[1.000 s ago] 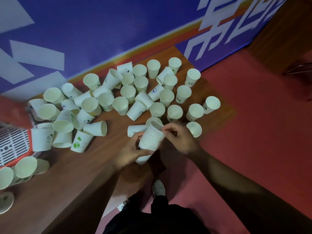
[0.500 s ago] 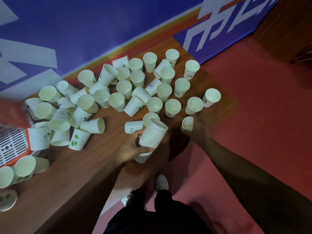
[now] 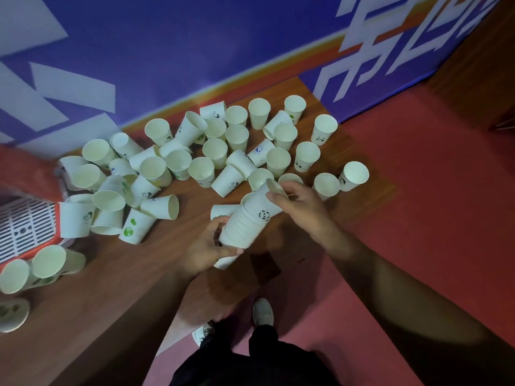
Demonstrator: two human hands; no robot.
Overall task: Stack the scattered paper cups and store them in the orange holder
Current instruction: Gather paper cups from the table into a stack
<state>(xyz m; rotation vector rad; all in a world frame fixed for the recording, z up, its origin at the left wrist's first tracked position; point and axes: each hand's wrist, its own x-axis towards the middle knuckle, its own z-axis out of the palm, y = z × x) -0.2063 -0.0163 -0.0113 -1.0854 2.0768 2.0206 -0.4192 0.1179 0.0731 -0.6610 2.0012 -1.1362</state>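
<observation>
Around the orange holder (image 3: 57, 218) at the table's (image 3: 92, 296) left edge, loose paper cups (image 3: 214, 153) number roughly forty; overlaps prevent an exact count. One nested stack (image 3: 242, 227) lies well to the holder's right, its cup count unreadable. Two hands show there: left hand (image 3: 206, 246), right hand (image 3: 299, 203). Two shoes (image 3: 262, 312) appear below the table edge.

Looks like an event or exhibition hall rather than a home. Across the top of the frame, a big blue printed banner (image 3: 195, 51) with large white lettering and an orange stripe. At right and lower centre, red carpet (image 3: 418, 190) on the floor. In the middle, a brown wooden desk (image 3: 97, 288) strewn with disposable paper cups (image 3: 214, 151).
</observation>
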